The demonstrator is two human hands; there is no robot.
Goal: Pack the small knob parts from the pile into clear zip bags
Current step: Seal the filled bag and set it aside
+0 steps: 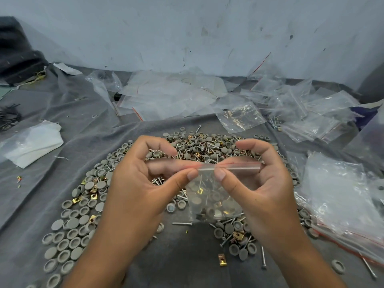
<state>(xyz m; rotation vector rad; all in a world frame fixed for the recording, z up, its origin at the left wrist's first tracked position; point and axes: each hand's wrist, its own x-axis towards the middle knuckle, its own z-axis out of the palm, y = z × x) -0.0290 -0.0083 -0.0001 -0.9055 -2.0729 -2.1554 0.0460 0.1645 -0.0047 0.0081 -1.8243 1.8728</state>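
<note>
Both hands pinching a filled zip bag at its seal
Left hand (143, 179) and right hand (257, 183) pinch the zip bag (212, 196) over the knob pile (83, 215) at centre; grey cloth (62, 142), empty bags (170, 96) at 12 o'clock, scuffed wall (187, 28) behind.

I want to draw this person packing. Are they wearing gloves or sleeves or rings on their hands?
No gloves. The left hand and the right hand are both bare, and so are the wrists and forearms as far as the picture shows: no sleeves, rings, watch or bracelet in view. The thumbnails are short and plain, with no polish.
</note>
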